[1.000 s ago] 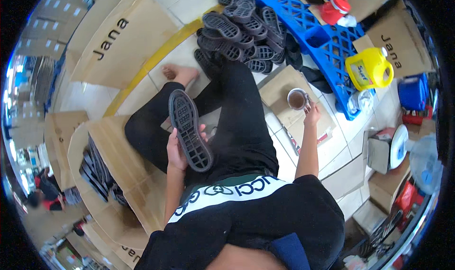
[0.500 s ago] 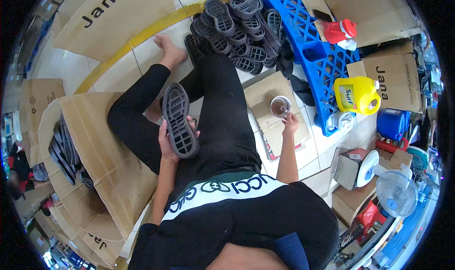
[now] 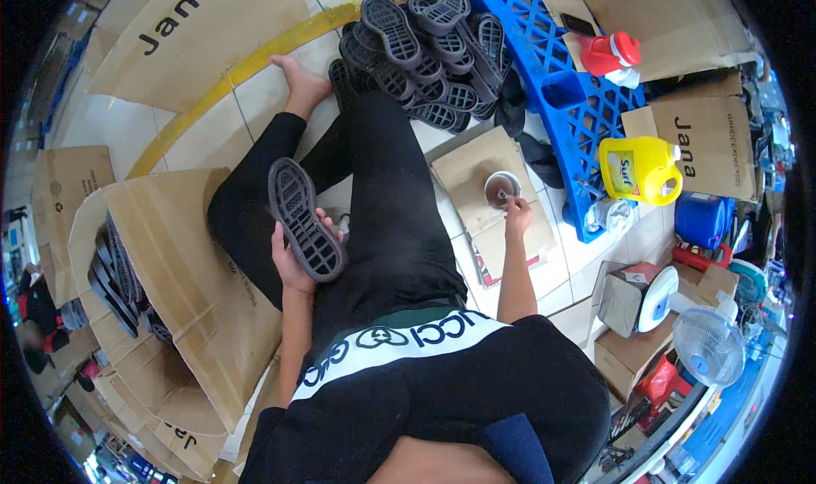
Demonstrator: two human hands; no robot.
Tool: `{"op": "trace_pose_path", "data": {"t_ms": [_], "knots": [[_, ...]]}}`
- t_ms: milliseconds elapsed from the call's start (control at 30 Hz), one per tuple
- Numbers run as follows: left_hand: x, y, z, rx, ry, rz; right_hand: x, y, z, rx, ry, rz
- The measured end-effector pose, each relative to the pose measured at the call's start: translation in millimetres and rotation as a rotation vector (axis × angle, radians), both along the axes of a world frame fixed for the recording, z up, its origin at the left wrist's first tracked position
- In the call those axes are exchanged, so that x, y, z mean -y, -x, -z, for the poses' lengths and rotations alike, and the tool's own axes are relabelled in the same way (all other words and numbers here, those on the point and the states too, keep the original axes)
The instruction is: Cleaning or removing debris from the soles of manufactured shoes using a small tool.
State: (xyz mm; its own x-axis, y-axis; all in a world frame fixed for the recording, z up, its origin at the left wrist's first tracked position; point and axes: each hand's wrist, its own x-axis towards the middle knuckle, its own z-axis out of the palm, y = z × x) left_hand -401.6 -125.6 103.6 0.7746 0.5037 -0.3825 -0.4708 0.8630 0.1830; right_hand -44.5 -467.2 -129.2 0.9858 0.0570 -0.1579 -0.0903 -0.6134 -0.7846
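I sit on the floor in black trousers. My left hand grips a black rubber shoe sole, tread side up, over my left thigh. My right hand reaches out to my right and holds a thin brush whose tip dips into a small round cup. The cup stands on a flat piece of brown cardboard beside my right leg.
A heap of black soles lies ahead by my feet. More soles lean in an open cardboard box at my left. A blue plastic pallet, a yellow jug, a red-capped bottle, boxes and a white fan stand at my right.
The view has shifted, so everything sits lower and larger in the picture. My left hand keeps the sole; my right hand stays at the cup with the brush.
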Motion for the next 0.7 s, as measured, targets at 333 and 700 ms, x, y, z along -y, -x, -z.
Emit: {"op": "trace_pose_path", "data": {"t_ms": [333, 700], "knots": [[-3, 7, 6, -0.044, 0.049, -0.025, 12, -5, -23, -0.07, -0.097, 0.12], [-34, -15, -10, -0.069, -0.222, 0.093, -125, 28, -169, -0.725, -1.159, 0.176]]}}
